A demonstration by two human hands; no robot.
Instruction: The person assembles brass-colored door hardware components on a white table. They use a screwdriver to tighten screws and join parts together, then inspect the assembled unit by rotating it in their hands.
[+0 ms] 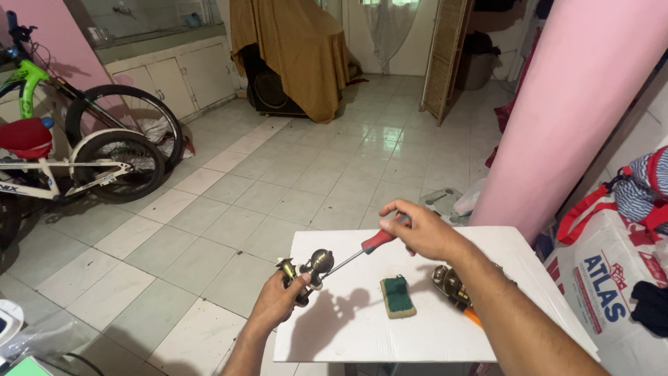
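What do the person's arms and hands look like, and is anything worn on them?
Both forearms are bare: no sleeves, gloves, watch or bracelet show. The left hand and right hand have short nails, and no rings can be seen. The arms enter from the bottom edge.

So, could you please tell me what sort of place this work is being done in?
Most likely a room in a home, used as a makeshift workspace: a tiled floor, parked bicycles, white cupboards and a small white table.
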